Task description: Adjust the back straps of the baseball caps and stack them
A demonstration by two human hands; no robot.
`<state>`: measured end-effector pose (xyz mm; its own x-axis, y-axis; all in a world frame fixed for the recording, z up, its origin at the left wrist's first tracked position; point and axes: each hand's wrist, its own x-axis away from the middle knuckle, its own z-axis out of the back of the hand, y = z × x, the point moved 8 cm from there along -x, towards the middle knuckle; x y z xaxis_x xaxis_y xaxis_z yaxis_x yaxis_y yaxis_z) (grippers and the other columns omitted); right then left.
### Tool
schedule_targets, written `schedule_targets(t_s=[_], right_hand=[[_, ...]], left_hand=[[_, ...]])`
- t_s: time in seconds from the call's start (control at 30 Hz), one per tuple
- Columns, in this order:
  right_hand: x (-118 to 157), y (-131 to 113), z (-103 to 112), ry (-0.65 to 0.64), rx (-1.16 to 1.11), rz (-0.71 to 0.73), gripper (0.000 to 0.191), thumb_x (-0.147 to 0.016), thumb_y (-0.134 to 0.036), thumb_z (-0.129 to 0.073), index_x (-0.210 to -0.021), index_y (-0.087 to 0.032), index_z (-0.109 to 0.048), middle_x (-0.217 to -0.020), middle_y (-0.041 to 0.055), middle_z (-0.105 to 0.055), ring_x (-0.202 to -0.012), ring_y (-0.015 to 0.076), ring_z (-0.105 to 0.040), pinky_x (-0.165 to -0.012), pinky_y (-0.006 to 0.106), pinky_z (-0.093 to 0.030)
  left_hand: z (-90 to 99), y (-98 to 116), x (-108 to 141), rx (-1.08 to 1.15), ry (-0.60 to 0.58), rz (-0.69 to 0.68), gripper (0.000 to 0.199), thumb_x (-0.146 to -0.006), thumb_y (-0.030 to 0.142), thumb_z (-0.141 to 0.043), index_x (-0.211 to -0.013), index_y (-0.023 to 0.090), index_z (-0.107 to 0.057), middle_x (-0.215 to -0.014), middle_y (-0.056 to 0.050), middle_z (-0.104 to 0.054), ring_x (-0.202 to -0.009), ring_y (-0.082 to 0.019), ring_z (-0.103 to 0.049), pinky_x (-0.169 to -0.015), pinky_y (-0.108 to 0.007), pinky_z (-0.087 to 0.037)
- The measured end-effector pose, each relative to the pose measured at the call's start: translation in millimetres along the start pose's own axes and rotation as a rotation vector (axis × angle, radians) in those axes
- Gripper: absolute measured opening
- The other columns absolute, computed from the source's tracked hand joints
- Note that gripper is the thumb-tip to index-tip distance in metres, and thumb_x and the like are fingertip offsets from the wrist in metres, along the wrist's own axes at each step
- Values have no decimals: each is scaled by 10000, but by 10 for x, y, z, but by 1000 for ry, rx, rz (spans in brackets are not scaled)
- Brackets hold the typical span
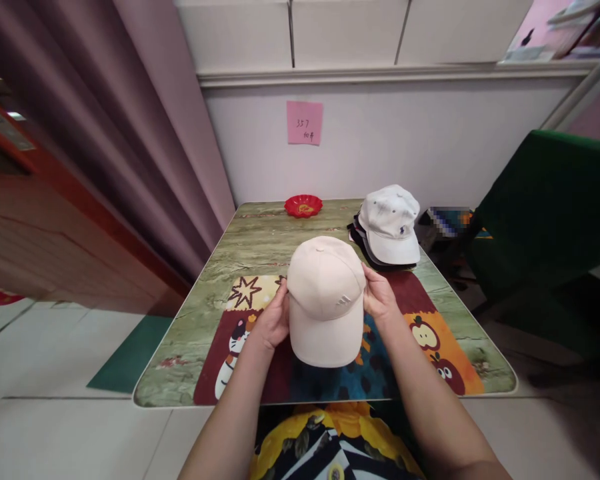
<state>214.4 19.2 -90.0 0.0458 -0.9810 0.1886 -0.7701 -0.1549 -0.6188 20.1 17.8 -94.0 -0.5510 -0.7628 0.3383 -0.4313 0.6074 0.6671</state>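
A cream baseball cap (pixel 325 293) with a small silver logo is between my hands, its brim pointing towards me. My left hand (pixel 275 317) grips the cap's left side, and my right hand (pixel 379 293) grips its right side; the fingertips are partly hidden behind the cap. Below it lies a colourful cartoon mat (pixel 430 357). At the table's back right sits a stack of caps with a white cap (pixel 393 223) on top and dark ones beneath.
A red scalloped dish (pixel 303 206) stands at the back of the wood-patterned table (pixel 195 333). On the wall hangs a pink note (pixel 305 123). A purple curtain (pixel 165 120) is at left, and a dark green chair (pixel 550 213) at right.
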Motion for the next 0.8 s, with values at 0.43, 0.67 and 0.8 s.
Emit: schedule_targets(t_s=[0.43,0.67,0.8], right_hand=[[577,675,-133,202,-201,19,411,-887,-213,-712,-1289,-234,-628,-1178,13,-776,-1102,172,-728,-1006,312,-583],[471,-421,-154,238,-226,289,440,-889,-112,-677,-1314,-217,-627,-1160,34,-781,-1052,162,-745,-913,284,-630],[319,-1572,-113,186,-187,580,364,-935,-136,-623,-1289,-223,-635,-1152,24,-781,-1075,159,-734,-966,332,-611]], left_hand=[[404,264,-325,197,618,-435,149,-931,329,-650,-912,190,-699,-874,-34,-794,-868,-162,-736,-735,-221,-579],[143,45,-390,-190,340,-324,564,-860,684,-590,-810,126,-658,-657,-64,-697,-518,-143,-628,-500,-248,-504],[250,0,-369,-416,345,-388,525,-745,647,-714,-814,131,-647,-653,-43,-684,-536,-132,-623,-536,-247,-511]])
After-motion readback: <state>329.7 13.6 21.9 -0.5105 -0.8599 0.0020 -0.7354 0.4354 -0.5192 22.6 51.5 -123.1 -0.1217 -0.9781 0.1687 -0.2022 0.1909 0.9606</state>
